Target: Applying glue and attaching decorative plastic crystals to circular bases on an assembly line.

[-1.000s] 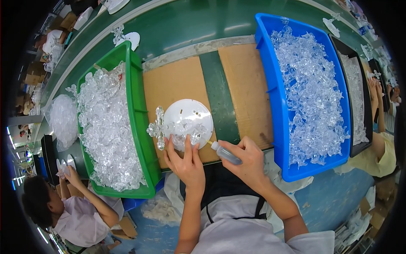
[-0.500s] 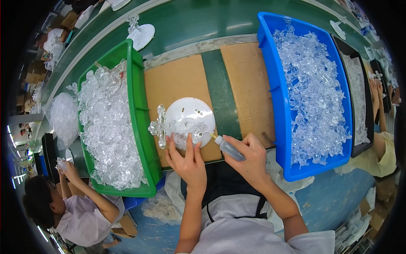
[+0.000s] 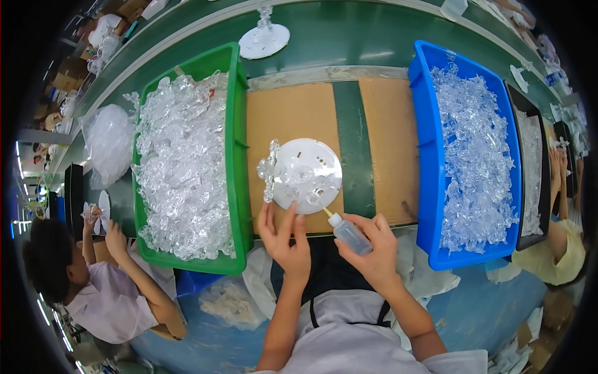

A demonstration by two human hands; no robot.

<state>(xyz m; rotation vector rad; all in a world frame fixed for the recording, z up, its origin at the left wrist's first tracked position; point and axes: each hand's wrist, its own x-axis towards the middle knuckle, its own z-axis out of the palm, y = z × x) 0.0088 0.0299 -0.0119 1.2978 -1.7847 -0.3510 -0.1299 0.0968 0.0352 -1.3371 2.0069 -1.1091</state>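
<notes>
A white round disc (image 3: 321,156) lies on the cardboard before me, with small slots in it and clear pieces on its near part. A clear plastic cross-shaped piece (image 3: 270,168) sits at its left edge. My left hand (image 3: 288,246) is palm down with fingers apart. Its fingertips reach the disc's near-left edge, by the cross's lower end; whether they press on anything is unclear. In my right hand (image 3: 374,249) is a small clear squeeze bottle (image 3: 352,235) with a thin yellowish nozzle. The nozzle tip points up-left at the disc's near edge, beside a clear piece.
A green bin (image 3: 238,156) of clear plastic parts stands left, a blue bin (image 3: 430,168) of similar parts right, with a black tray (image 3: 536,168) beyond. Another disc (image 3: 265,42) sits on the green surface behind. Other people work at both sides.
The whole view has shifted, so the bins sit further right. My left fingers have drawn back to the disc's near edge. The bottle's nozzle has moved left along the disc's near side.
</notes>
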